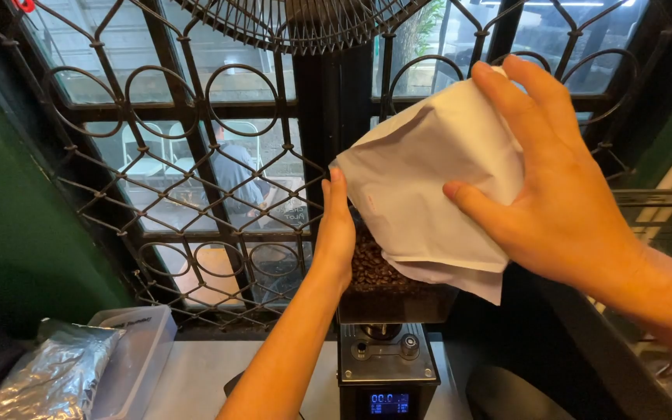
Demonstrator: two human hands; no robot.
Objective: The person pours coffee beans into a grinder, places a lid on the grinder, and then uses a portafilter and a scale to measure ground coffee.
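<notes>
A: List the items at the left of the bench [196, 381].

B: A clear plastic container [138, 354] holds a crinkled silver foil bag [52, 381].

A: And behind them?

B: A black ornamental window grille [180, 155]; a fan guard [297, 23] sits at top centre. A green wall [9, 233] stands left.

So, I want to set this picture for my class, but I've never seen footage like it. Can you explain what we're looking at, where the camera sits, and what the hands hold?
The camera is worn on a person's head, looking down at their own bare hands; no robot is involved. The right hand grips a white paper bag, tilted over the bean hopper of a coffee grinder. The left hand touches the bag's lower edge beside the hopper, which holds coffee beans. The grinder stands on a pale counter. At the left lie a clear plastic box and a silver foil bag. Behind is a window with an iron grille.
</notes>
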